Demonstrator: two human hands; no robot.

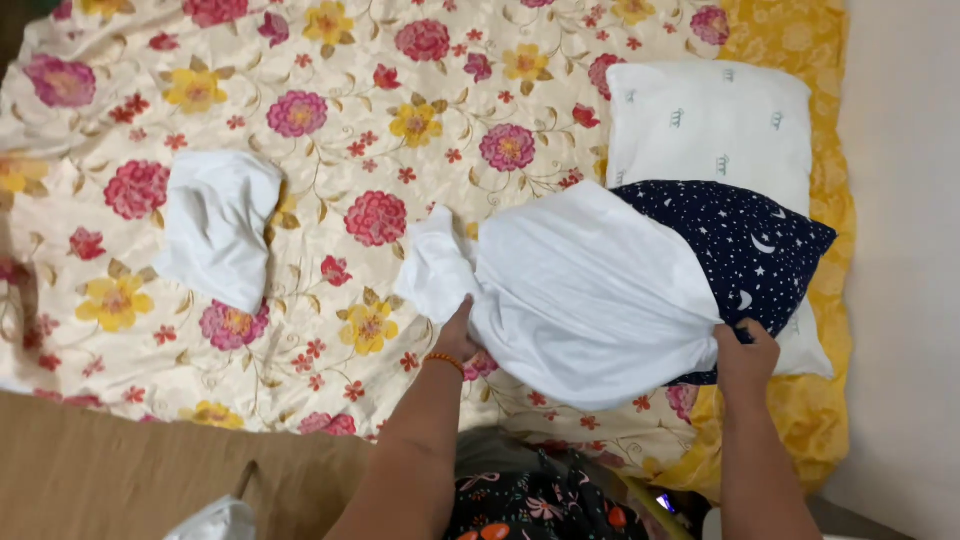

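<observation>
**White cover half over a starry pillow on a flowered bed**

A cream bedspread (330,120) printed with pink, red and yellow flowers fills most of the frame, edged at the right by a yellow cloth (800,40) and a pale wall. At centre right lies a navy pillow (750,250) dotted with stars and moons, its long axis running from centre frame out toward the right edge. A white pillowcase (585,290) covers its left portion, leaving the right end bare.

The left hand (458,335), an orange bead bracelet (444,360) on its wrist, is closed on the bunched, closed end of the pillowcase at the centre of the frame. The right hand (745,350) pinches the pillowcase's open edge at lower right, fingers curled where white cloth meets navy. Both forearms rise from the bottom of the frame, one to each end of the bundle, which lies crosswise just ahead of them; the hands are about equally near.

A white pillow (710,120) with small green marks sits beyond the navy one at upper right, partly under it. A second crumpled white cloth (220,235) lies apart at centre left.
</observation>
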